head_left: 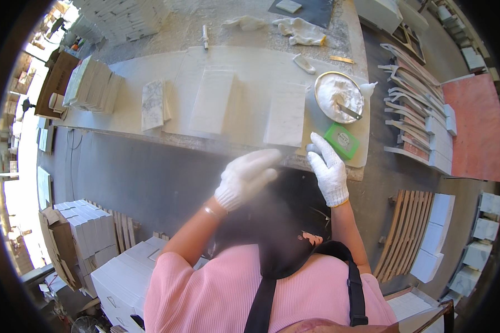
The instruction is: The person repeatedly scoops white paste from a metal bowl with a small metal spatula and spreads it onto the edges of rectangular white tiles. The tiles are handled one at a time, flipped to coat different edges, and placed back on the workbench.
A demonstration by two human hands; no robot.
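Observation:
My left hand (245, 177), in a white knit glove, hovers before the table's front edge, somewhat blurred. Its fingers are stretched out and nothing shows in them. My right hand (329, 172), gloved alike, is at the front edge below a green box (341, 140). A small grey piece (313, 149) shows between its thumb and fingers; its kind I cannot make out. Just left of that hand lies a white marble-look tile (285, 115). Beyond the box stands a round tub of white paste (334, 91) with a putty knife (350, 112) stuck in it.
More pale tiles (214, 102) and a grey-veined tile (153, 105) lie along the table. Stacked tiles (93, 86) stand at its left end. Loose gloves (300, 31) lie farther back. Pallets (405, 236) and white boxes (130, 277) stand on the floor around me.

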